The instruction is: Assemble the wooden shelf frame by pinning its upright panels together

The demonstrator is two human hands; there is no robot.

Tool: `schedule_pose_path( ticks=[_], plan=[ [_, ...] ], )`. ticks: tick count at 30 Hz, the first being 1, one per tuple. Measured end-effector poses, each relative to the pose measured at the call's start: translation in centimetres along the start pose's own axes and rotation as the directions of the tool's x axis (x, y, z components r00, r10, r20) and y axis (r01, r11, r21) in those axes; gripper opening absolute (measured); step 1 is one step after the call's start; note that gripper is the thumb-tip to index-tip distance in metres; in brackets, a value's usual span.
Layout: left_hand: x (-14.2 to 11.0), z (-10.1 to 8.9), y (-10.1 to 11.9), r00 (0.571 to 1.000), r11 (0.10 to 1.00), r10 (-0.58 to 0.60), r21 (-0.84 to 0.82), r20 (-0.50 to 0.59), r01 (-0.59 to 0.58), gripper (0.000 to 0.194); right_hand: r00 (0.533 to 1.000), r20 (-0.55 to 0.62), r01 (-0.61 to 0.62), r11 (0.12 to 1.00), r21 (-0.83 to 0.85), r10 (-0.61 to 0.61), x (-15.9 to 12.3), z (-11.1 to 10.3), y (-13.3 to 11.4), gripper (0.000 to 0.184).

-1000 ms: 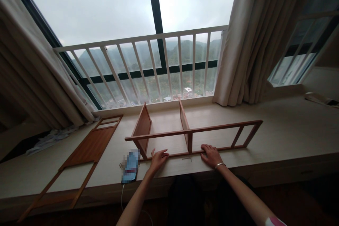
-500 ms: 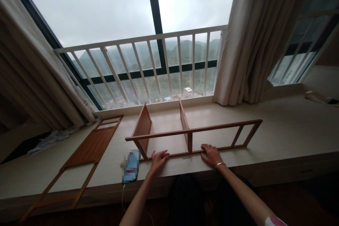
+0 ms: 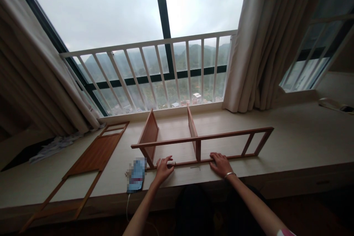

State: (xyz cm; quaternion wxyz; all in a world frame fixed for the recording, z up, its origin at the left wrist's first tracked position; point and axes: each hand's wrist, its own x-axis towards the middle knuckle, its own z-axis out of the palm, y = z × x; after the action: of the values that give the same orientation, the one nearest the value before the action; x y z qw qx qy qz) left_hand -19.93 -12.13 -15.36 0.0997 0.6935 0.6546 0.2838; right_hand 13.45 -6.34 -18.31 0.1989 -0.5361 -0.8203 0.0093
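A brown wooden shelf frame (image 3: 229, 134) stands on its long side on the pale window ledge (image 3: 304, 140), with two upright panels (image 3: 149, 132) running back toward the window. My left hand (image 3: 163, 167) rests on the frame's bottom rail near its left end, fingers curled over the rail. My right hand (image 3: 221, 164), with a bracelet at the wrist, lies flat on the same rail just right of the middle post, fingers stretched out.
A second wooden panel with ladder-like ends (image 3: 91, 158) lies flat on the ledge at the left. A phone (image 3: 136, 175) with a cable lies beside my left hand. White railing (image 3: 166, 70), curtains (image 3: 265, 44) and crumpled cloth (image 3: 52, 145) border the ledge.
My left hand's fingers have curled more tightly onto the bottom rail. The view has shifted slightly. The frame and my right hand stay where they were.
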Motion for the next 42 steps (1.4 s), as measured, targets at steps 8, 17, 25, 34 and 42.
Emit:
schedule_pose_path(
  ticks=[8, 17, 25, 34, 42],
  plan=[
    [-0.8, 0.4, -1.2, 0.997, 0.995, 0.061, 0.082, -0.040, -0.058, 0.022, 1.000, 0.007, -0.003, 1.000, 0.004, 0.003, 0.1, 0.0, 0.0, 0.036],
    [-1.4, 0.7, -1.2, 0.992, 0.973, 0.117, 0.202, -0.036, -0.107, 0.020, 1.000, 0.003, 0.002, 1.000, -0.006, -0.002, 0.2, 0.2, -0.1, 0.037],
    [-1.9, 0.5, -0.7, 0.994, 0.956, 0.099, 0.282, -0.037, -0.084, 0.019, 1.000, -0.002, 0.006, 1.000, -0.020, -0.006, 0.2, 0.7, -0.1, 0.036],
    [-1.9, 0.6, -0.7, 0.993, 0.951, 0.112, 0.293, -0.042, -0.095, 0.016, 1.000, 0.002, 0.003, 1.000, -0.026, -0.003, -0.1, 0.6, -0.3, 0.037],
    [-2.1, 0.3, -0.2, 0.995, 0.953, 0.097, 0.292, -0.038, -0.081, 0.016, 1.000, 0.013, 0.007, 0.999, -0.039, -0.007, -0.1, 0.8, -0.1, 0.037]
  ],
)
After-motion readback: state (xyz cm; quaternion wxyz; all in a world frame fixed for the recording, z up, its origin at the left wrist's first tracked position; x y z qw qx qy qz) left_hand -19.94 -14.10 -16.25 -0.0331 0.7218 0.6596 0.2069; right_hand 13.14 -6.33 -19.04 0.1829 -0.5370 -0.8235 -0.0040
